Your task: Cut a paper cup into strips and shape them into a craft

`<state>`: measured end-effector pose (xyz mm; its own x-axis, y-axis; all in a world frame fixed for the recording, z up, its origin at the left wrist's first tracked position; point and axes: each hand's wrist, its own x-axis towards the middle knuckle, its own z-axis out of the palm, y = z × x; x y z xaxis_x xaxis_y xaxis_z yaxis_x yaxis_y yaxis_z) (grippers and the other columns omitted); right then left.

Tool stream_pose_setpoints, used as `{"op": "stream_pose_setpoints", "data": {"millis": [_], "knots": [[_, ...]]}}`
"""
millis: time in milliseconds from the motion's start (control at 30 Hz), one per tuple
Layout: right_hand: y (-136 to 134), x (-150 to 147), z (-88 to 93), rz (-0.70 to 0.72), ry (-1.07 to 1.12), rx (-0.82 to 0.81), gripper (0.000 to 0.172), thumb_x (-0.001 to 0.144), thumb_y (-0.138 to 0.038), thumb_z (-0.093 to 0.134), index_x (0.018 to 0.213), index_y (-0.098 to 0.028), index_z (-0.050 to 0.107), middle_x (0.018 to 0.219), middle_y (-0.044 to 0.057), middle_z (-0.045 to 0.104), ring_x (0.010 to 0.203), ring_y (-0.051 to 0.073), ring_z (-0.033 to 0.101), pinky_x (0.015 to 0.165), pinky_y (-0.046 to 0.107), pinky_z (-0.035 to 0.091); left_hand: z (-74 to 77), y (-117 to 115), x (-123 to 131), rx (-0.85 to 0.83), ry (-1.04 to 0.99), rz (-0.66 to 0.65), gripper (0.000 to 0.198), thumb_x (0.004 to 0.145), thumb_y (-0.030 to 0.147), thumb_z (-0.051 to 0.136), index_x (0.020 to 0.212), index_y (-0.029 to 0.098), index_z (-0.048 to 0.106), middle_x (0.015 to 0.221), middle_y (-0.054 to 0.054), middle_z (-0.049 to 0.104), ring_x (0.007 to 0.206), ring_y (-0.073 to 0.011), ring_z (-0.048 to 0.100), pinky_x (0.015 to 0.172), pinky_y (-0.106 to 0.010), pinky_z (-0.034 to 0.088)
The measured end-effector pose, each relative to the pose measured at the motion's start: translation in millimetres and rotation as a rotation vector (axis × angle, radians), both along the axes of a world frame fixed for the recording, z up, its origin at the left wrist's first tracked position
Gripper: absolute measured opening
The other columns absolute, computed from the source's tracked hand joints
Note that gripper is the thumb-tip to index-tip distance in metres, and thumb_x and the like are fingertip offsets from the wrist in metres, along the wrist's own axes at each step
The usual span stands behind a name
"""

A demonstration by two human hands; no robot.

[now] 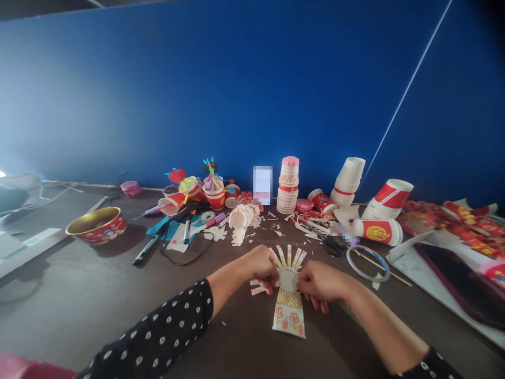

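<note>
**Slit paper cup point(289, 316) pinched in both hands on dark tabletop point(79, 300)**

Cup wall opened out flat, printed with red flowers under a yellow lattice band. Far side cut into a fan of narrow strips; round base disc point(288, 279) at the middle. Left hand point(261, 267) and right hand point(320, 284) close in a narrow pinch on opposite edges of the disc, lower panel resting on the table. Paper scraps lie nearby.

Beyond the hands, a tall stack of nested paper cups point(288, 188) stands upright, pink cup on top. Farther left, a red-and-white cup point(215, 199) holds colored straws. Far left, a gold-lined red bowl point(97, 225); contents cannot be seen.
</note>
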<state>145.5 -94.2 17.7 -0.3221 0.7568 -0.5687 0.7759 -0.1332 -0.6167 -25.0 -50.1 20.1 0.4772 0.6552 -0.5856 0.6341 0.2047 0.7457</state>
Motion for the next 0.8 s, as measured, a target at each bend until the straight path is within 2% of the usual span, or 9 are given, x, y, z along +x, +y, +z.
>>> {"op": "stream_pose_setpoints", "data": {"millis": [33,100,233,633,800], "knots": [[-0.3,0.9,-0.2,-0.001,0.004,0.009,0.026,0.073,-0.021,0.046,0.048,-0.016,0.047,0.042,-0.003,0.051,0.033,0.008,0.048,0.034,0.016,0.037,-3.1,-0.3,-2.4,-0.010,-0.034,0.058,0.012,0.061,0.007,0.056,0.050,0.012,0.052,0.042,0.002,0.055,0.042,-0.0127,0.058,0.044,-0.020,0.046],[-0.8,2.5,-0.8,0.002,0.027,0.026,0.025,0.073,-0.023,0.047,0.049,-0.016,0.047,0.044,-0.002,0.053,0.034,0.008,0.049,0.034,0.016,0.037,-8.7,-0.5,-6.0,0.008,-0.082,0.094,0.014,0.059,0.013,0.065,0.051,0.011,0.054,0.045,0.001,0.058,0.043,-0.0130,0.059,0.045,-0.020,0.047],[-1.1,3.9,-2.7,0.007,0.036,0.041,0.024,0.073,-0.026,0.047,0.051,-0.017,0.048,0.046,-0.001,0.055,0.035,0.008,0.051,0.034,0.016,0.035,-14.0,0.5,-7.6,0.025,-0.104,0.051,0.022,0.051,0.022,0.075,0.051,0.011,0.056,0.047,0.001,0.059,0.044,-0.0132,0.059,0.043,-0.019,0.046],[-0.6,2.2,2.0,0.000,0.056,0.015,0.029,0.076,-0.032,0.049,0.052,-0.016,0.048,0.043,-0.003,0.053,0.033,0.007,0.048,0.032,0.014,0.032,-8.3,-4.6,-4.5,0.119,-0.061,-0.042,0.021,0.057,0.016,0.068,0.046,0.012,0.052,0.040,0.003,0.054,0.035,-0.0102,0.053,0.035,-0.016,0.039],[-1.3,-1.5,2.0,-0.023,0.026,0.020,0.030,0.074,-0.031,0.050,0.049,-0.016,0.047,0.041,-0.003,0.052,0.031,0.006,0.047,0.031,0.014,0.031,-6.0,-2.6,-5.3,0.059,-0.061,-0.032,0.021,0.057,0.018,0.069,0.047,0.012,0.052,0.041,0.002,0.054,0.037,-0.0113,0.055,0.038,-0.018,0.042]]}}
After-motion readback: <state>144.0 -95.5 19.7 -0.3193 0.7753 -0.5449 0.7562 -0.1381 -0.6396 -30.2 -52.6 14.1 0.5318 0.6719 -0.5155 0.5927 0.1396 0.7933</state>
